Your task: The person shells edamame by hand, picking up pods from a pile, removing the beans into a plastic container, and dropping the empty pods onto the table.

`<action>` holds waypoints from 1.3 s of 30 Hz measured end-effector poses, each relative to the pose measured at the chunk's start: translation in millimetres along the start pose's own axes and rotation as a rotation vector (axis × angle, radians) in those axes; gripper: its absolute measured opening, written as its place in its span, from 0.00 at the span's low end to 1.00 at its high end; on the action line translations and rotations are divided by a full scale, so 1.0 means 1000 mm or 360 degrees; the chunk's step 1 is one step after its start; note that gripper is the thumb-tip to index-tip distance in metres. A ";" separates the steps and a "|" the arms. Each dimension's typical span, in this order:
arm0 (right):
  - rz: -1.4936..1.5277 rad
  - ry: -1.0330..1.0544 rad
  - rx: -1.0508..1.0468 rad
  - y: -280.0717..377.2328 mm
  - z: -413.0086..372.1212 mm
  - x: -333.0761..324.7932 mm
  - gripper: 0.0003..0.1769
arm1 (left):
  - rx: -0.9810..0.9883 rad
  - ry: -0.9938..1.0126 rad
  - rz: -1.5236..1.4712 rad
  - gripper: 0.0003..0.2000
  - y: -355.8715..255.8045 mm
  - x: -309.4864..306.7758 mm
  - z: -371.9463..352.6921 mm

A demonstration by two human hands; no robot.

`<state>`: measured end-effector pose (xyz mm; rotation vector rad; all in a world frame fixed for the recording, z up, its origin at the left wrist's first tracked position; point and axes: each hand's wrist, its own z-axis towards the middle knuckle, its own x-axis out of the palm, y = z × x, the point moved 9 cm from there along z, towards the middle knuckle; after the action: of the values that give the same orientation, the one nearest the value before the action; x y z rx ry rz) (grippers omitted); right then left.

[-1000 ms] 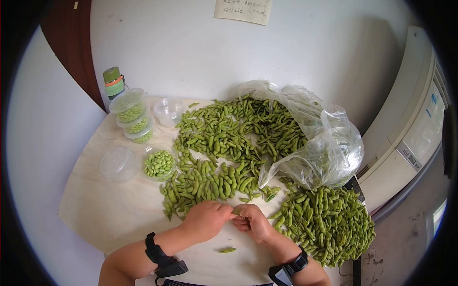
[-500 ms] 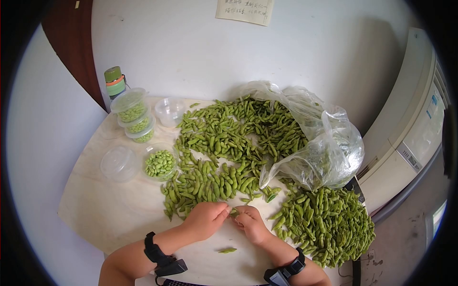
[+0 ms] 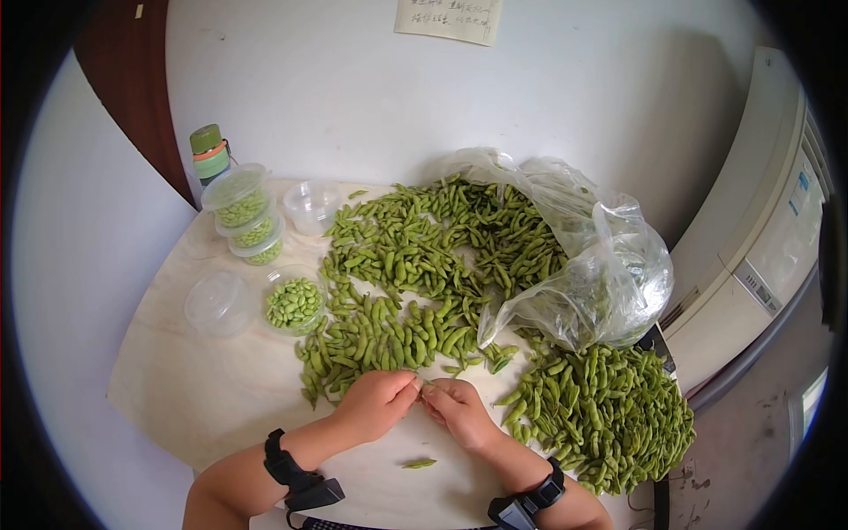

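My left hand (image 3: 376, 406) and my right hand (image 3: 461, 415) meet at the near side of the table, thumbs and fingers pinched together. A sliver of a green soybean pod (image 3: 426, 383) shows between the fingertips; the fingers cover most of it. Just beyond my hands spreads a heap of soybean pods (image 3: 389, 336). One flat pod (image 3: 419, 463) lies alone on the table nearer to me. To the left, a clear tub of shelled beans (image 3: 294, 303) stands without its lid.
A round lid (image 3: 218, 303) lies left of the tub. Behind are stacked lidded tubs (image 3: 243, 212), an empty tub (image 3: 312, 208) and a green bottle (image 3: 209, 155). A plastic bag (image 3: 609, 274) rests at the back right, above a second pod pile (image 3: 601, 415).
My right hand has turned a little and its fingers have stretched out towards the left fingertips. Less of the pod shows between them now. The camera view has shifted slightly.
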<state>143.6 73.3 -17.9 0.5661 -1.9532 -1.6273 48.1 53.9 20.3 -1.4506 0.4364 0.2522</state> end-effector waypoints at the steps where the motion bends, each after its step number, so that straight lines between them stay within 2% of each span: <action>1: 0.0001 0.0000 0.0000 0.000 0.000 0.000 0.14 | 0.0088 -0.0022 0.0098 0.11 -0.002 0.000 0.000; 4: -0.0171 -0.0114 -0.0013 0.000 0.000 -0.007 0.13 | 0.0271 -0.0045 0.0312 0.10 -0.014 0.000 -0.002; 9: 0.0195 -0.0239 0.0007 -0.001 0.001 -0.019 0.09 | 0.0447 -0.0029 0.0585 0.08 -0.025 0.006 -0.006; 11: 0.0245 -0.0253 0.0020 -0.001 0.002 -0.021 0.09 | 0.0595 -0.0141 0.0609 0.10 -0.026 0.005 -0.008; 15: 0.0221 -0.0242 0.0050 -0.003 0.003 -0.023 0.10 | 0.0548 -0.0260 0.0605 0.11 -0.025 -0.002 -0.008; 17: 0.0206 -0.0218 0.0083 0.001 0.001 -0.018 0.10 | 0.0350 -0.0195 0.0542 0.11 -0.016 -0.004 -0.004; 23: 0.0267 -0.0117 0.0235 -0.003 -0.003 -0.009 0.11 | 0.0637 -0.0241 0.0616 0.11 -0.025 0.000 -0.007; 26: 0.0389 -0.0114 0.0246 -0.008 -0.001 -0.010 0.10 | 0.0512 -0.0069 0.0586 0.13 -0.022 0.005 -0.004; 30: 0.0447 -0.0111 0.0237 -0.007 -0.001 -0.010 0.07 | 0.0584 -0.0120 0.0545 0.14 -0.024 0.004 -0.007; 32: 0.0449 -0.0114 0.0238 -0.006 -0.001 -0.009 0.07 | 0.0452 0.0005 0.0556 0.17 -0.019 0.008 -0.005; 36: 0.0410 -0.0068 0.0194 -0.007 0.001 -0.009 0.09 | 0.0461 0.0003 0.0569 0.18 -0.017 0.009 -0.005; 39: 0.0394 -0.0089 0.0186 -0.006 0.001 -0.008 0.10 | 0.0598 -0.0093 0.0587 0.15 -0.021 0.007 -0.007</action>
<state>149.5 77.8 -24.6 0.3097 -2.0768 -1.3972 62.4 44.3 35.7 -0.9869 0.6659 0.4790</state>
